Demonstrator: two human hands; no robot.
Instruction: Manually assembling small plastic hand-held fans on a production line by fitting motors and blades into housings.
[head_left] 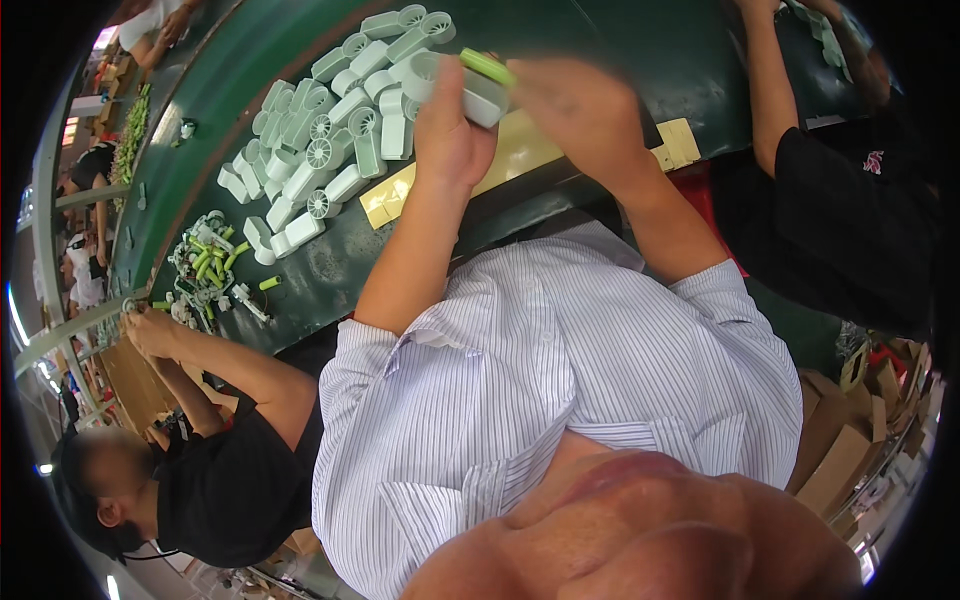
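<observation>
My left hand [455, 140] is raised over the bench, its fingers closed round a pale green plastic fan housing [482, 102], a shell with one round end. A bright green cylinder [487, 67], resembling a battery cell, lies across the housing's upper edge. Close on its right is my right hand [585, 110], its fingers smeared by motion, so whether they grip anything is unclear. Many similar pale green fan housings [350, 105] are spread to the left of my left hand, some showing round spoked grilles.
Yellow sheets [388, 200] lie along the near edge of the dark green bench [680, 50]. Bright green cylinders with wires [210, 262] form a heap at the left. Co-workers in black sit on both sides, one person's hands [150, 330] near that heap. Cardboard boxes [840, 440] stand at lower right.
</observation>
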